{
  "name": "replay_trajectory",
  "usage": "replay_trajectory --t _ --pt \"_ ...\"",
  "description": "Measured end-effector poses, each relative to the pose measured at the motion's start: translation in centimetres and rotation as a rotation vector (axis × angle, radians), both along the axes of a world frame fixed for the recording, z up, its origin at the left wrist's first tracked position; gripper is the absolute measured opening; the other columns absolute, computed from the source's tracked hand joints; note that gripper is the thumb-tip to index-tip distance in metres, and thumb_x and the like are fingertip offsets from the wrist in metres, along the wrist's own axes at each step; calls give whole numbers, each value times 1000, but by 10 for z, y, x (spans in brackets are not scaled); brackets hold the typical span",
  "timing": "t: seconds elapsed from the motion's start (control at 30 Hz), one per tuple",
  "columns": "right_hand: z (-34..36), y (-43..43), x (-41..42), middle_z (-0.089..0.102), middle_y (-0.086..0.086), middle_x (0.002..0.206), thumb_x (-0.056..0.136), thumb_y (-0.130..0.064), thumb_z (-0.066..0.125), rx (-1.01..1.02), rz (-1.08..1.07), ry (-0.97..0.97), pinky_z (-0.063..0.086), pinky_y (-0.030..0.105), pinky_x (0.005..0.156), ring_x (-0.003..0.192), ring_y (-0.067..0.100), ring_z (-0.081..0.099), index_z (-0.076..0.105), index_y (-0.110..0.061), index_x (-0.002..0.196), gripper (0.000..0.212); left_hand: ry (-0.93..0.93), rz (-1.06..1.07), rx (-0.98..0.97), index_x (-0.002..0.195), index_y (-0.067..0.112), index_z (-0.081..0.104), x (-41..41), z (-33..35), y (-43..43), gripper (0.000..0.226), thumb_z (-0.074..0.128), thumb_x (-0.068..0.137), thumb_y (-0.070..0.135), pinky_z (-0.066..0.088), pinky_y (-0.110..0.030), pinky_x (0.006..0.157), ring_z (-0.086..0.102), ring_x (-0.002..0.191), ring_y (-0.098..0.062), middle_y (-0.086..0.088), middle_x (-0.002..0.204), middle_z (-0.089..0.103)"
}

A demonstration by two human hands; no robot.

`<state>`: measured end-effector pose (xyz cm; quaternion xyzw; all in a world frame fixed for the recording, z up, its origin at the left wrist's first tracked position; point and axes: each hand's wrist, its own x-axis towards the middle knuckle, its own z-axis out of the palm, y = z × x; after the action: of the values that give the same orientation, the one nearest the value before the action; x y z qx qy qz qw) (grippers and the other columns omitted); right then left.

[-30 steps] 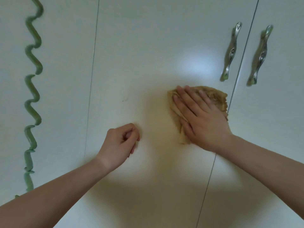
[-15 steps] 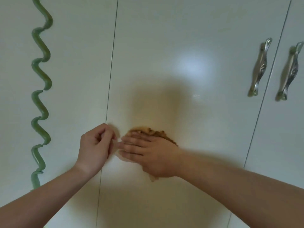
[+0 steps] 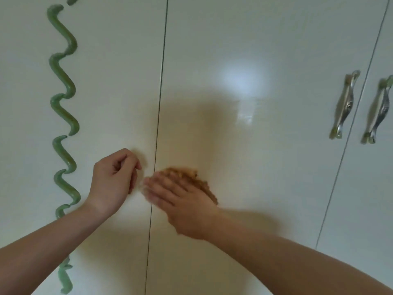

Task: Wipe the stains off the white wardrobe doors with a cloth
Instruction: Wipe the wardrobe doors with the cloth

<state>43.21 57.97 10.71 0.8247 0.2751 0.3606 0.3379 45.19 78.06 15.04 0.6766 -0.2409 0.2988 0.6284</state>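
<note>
Since a second ago my right hand (image 3: pixel 182 201) and the cloth (image 3: pixel 191 175) have swept leftwards, from just beside the handles (image 3: pixel 344 105) to the seam (image 3: pixel 157 145) between two wardrobe doors (image 3: pixel 244 50).

At the far left, a green wavy trim (image 3: pixel 63 116) runs down the panel. Next comes my left hand (image 3: pixel 114 179), its fingers loosely curled around nothing, close to the door just left of the seam. To the right of the seam, my right hand lies flat with its fingers straight, pressing the brown cloth against the door. The fingertips are blurred and reach the seam.

I can make out no stain at this resolution. To wipe well, I judge I should keep the palm pressure even, overlap each pass, and carry the cloth across the seam so that grime isn't pushed into the gap.
</note>
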Motion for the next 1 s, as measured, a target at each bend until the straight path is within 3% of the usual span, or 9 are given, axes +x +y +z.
replay_trajectory --t 0.07,0.13,0.3,0.47,0.57,0.63,0.73,0.9,1.0 --pt "-18 -27 -16 13 3 174 95 -28 52 -196 1 175 -9 40 130 161 24 6 20 -16 165 78 26 -14 40 68 3 58 -3 1 -6 31 49 97 3 34 -21 41 41 40 -17 -13 44 49" --pt "1 -71 -36 21 1 172 97 -32 53 -136 11 137 2 39 131 159 21 16 31 -19 162 70 43 -53 78 68 1 58 -9 1 -21 31 49 98 3 34 -20 41 40 40 -16 -15 45 48" --pt "63 -183 -102 16 6 172 106 -38 37 226 -169 -258 19 51 128 160 25 14 23 -16 164 64 54 -202 172 71 3 60 -28 5 -67 32 48 100 8 37 -23 45 44 43 -20 -13 48 53" --pt "55 -125 -66 13 12 173 97 -25 48 876 -225 -597 3 49 130 160 31 6 20 -11 164 74 14 -310 229 75 6 62 -45 16 -97 42 37 108 15 38 -21 49 48 48 -20 -16 58 58" --pt "33 -85 -47 35 12 165 93 -25 64 592 -97 -369 10 47 127 155 34 23 39 -14 157 70 -7 -329 216 74 6 64 -51 20 -109 50 35 111 24 38 -23 47 48 47 -21 -16 57 59" --pt "30 -116 -64 34 7 167 100 -26 52 312 5 -148 11 44 130 157 29 24 41 -17 158 59 -32 -344 264 71 12 66 -57 21 -120 53 35 111 30 38 -25 47 49 47 -23 -14 56 59" --pt "41 -199 -111 25 3 170 104 -33 38 126 -21 -52 13 45 130 159 23 17 32 -18 162 60 -18 -362 302 70 14 66 -65 26 -148 53 36 111 28 37 -24 45 48 48 -26 -14 55 59" --pt "42 -340 -196 15 5 173 106 -37 37 258 -242 -261 19 51 128 160 23 13 22 -17 164 64 -65 -430 304 71 12 66 -89 43 -206 52 37 109 32 35 -26 45 47 45 -26 -13 53 58" --pt "42 -414 -243 15 9 172 105 -35 33 594 -350 -446 20 55 126 160 24 11 19 -14 164 64 -83 -490 363 69 13 66 -107 47 -235 52 40 100 46 36 -26 44 48 44 -26 -14 52 57"
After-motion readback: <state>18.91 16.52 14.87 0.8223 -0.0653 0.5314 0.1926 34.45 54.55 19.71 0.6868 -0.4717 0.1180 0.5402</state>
